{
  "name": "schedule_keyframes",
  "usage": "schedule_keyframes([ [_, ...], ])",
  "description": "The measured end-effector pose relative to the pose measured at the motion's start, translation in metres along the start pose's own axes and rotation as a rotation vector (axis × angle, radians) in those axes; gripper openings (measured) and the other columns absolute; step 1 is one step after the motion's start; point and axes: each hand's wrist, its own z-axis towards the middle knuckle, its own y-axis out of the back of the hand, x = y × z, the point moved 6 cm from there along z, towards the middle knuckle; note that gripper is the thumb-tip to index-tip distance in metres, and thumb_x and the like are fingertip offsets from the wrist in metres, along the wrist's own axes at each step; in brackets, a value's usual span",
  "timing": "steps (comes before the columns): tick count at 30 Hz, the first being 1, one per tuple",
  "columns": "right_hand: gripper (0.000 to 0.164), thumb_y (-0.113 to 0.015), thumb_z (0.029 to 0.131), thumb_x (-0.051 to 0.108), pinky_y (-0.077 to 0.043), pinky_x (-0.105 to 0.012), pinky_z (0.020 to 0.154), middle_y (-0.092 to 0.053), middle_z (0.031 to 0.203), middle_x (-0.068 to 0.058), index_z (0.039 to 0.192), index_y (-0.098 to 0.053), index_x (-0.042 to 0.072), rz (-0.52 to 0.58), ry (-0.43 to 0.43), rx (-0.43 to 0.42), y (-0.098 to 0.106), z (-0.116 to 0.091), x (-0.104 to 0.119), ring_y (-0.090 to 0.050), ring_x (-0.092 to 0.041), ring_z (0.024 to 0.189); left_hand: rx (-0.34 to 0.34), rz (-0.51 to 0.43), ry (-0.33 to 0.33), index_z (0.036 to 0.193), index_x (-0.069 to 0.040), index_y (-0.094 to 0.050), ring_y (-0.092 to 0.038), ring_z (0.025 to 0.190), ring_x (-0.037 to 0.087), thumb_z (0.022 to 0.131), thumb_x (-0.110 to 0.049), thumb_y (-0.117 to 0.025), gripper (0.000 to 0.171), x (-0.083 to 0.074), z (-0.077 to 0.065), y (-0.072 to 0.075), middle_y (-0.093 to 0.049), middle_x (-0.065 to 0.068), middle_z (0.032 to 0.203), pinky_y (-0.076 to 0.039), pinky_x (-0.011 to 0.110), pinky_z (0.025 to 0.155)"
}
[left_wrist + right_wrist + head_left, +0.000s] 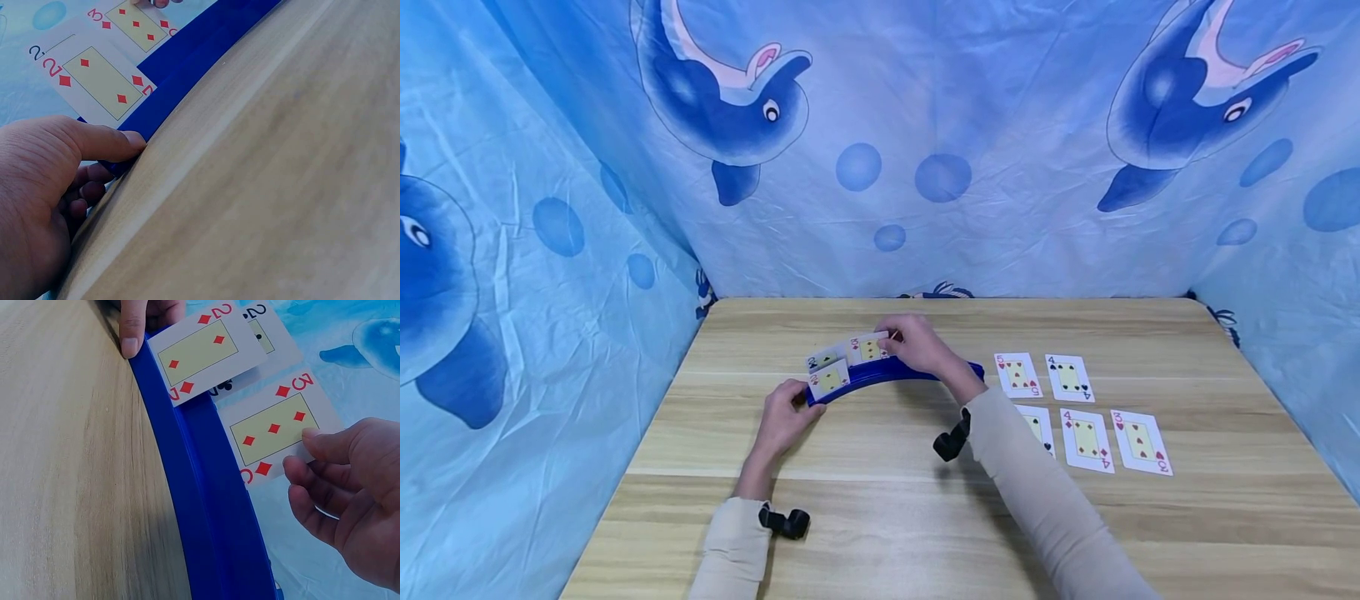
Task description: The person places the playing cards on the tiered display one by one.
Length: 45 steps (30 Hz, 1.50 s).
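A curved blue card holder lies across the table, its far slot and near slot both visible in the right wrist view. My left hand grips its left end, thumb on the near edge. In the near slot at that end stands the two of diamonds, partly covering the two of clubs behind it. Between thumb and fingers my right hand pinches the three of diamonds by its edge. That card's lower edge is at the far slot, just right of the two of clubs.
Right of the holder, playing cards lie face up in two rows: a five of hearts and a four of spades behind, a four of diamonds and a three of hearts in front. My right sleeve partly covers another card.
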Motion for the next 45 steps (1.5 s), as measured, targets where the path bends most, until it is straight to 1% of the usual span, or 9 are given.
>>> schedule_keyframes([
  [6,0.024,-0.064,0.098,0.016,-0.057,-0.034,0.08,-0.074,0.107,-0.011,0.12,-0.069,0.006,0.01,-0.059,0.005,0.006,-0.006,-0.008,-0.069,-0.021,0.092,0.004,-0.004,-0.002,0.114,0.005,-0.069,-0.063,0.102,0.03,0.08,-0.005,-0.08,0.038,-0.001,0.0,0.0,-0.068,0.02,0.111,-0.049,0.031,0.086],
  [11,0.031,-0.064,0.098,0.019,-0.057,-0.039,0.086,-0.071,0.117,-0.013,0.126,-0.066,0.005,0.013,-0.098,-0.008,0.015,-0.013,-0.012,-0.069,-0.025,0.098,0.012,-0.002,0.002,0.115,0.005,-0.069,-0.063,0.102,0.03,0.08,-0.007,-0.08,0.038,-0.001,0.0,0.001,-0.068,0.02,0.112,-0.049,0.032,0.087],
  [16,0.032,-0.065,0.097,0.019,-0.057,-0.04,0.085,-0.071,0.118,-0.015,0.127,-0.065,0.006,0.02,-0.095,-0.023,0.024,-0.023,-0.013,-0.069,-0.026,0.095,0.015,0.003,0.005,0.115,0.005,-0.069,-0.063,0.102,0.031,0.08,-0.007,-0.08,0.038,0.0,0.0,0.0,-0.068,0.02,0.112,-0.049,0.034,0.086],
  [23,0.036,-0.066,0.096,0.017,-0.056,-0.04,0.083,-0.07,0.117,-0.018,0.13,-0.063,0.005,0.023,-0.104,-0.034,0.034,-0.039,-0.014,-0.068,-0.025,0.091,0.014,0.016,0.006,0.115,0.004,-0.069,-0.063,0.102,0.03,0.08,-0.007,-0.08,0.038,0.001,0.001,-0.002,-0.069,0.02,0.111,-0.05,0.032,0.085],
  [27,0.035,-0.067,0.096,0.017,-0.056,-0.041,0.082,-0.069,0.116,-0.019,0.129,-0.063,0.005,0.038,-0.098,-0.05,0.04,-0.049,-0.014,-0.068,-0.026,0.09,0.008,0.008,0.005,0.115,0.004,-0.069,-0.063,0.101,0.03,0.08,-0.007,-0.08,0.038,0.001,0.001,-0.001,-0.068,0.02,0.111,-0.05,0.031,0.085],
  [31,0.034,-0.068,0.095,0.016,-0.057,-0.041,0.081,-0.07,0.114,-0.018,0.126,-0.064,0.006,0.024,-0.094,-0.072,0.045,-0.06,-0.014,-0.069,-0.028,0.09,0.004,0.018,-0.003,0.114,0.005,-0.069,-0.063,0.1,0.03,0.08,-0.006,-0.079,0.037,0.002,0.0,-0.001,-0.069,0.02,0.11,-0.049,0.03,0.083],
  [34,0.033,-0.069,0.095,0.017,-0.057,-0.041,0.081,-0.07,0.115,-0.018,0.126,-0.065,0.006,0.01,-0.104,-0.079,0.047,-0.067,-0.016,-0.069,-0.027,0.09,0.004,0.026,-0.001,0.114,0.004,-0.069,-0.063,0.1,0.03,0.08,-0.007,-0.08,0.038,0.002,0.0,0.0,-0.069,0.02,0.111,-0.05,0.031,0.083],
  [39,0.032,-0.068,0.095,0.017,-0.057,-0.041,0.08,-0.07,0.117,-0.021,0.125,-0.065,0.005,0.023,-0.12,-0.08,0.048,-0.077,-0.02,-0.069,-0.027,0.091,0.006,0.016,0.008,0.115,0.003,-0.069,-0.063,0.101,0.03,0.081,-0.007,-0.08,0.038,0.003,0.001,-0.001,-0.068,0.019,0.112,-0.049,0.033,0.086],
  [45,0.034,-0.068,0.095,0.018,-0.056,-0.037,0.076,-0.07,0.116,-0.018,0.126,-0.064,0.003,0.003,-0.146,-0.088,0.048,-0.09,-0.031,-0.068,-0.024,0.091,0.012,0.003,0.01,0.115,0.004,-0.069,-0.062,0.102,0.03,0.081,-0.007,-0.079,0.037,0.003,0.001,-0.001,-0.068,0.02,0.112,-0.048,0.034,0.086],
])
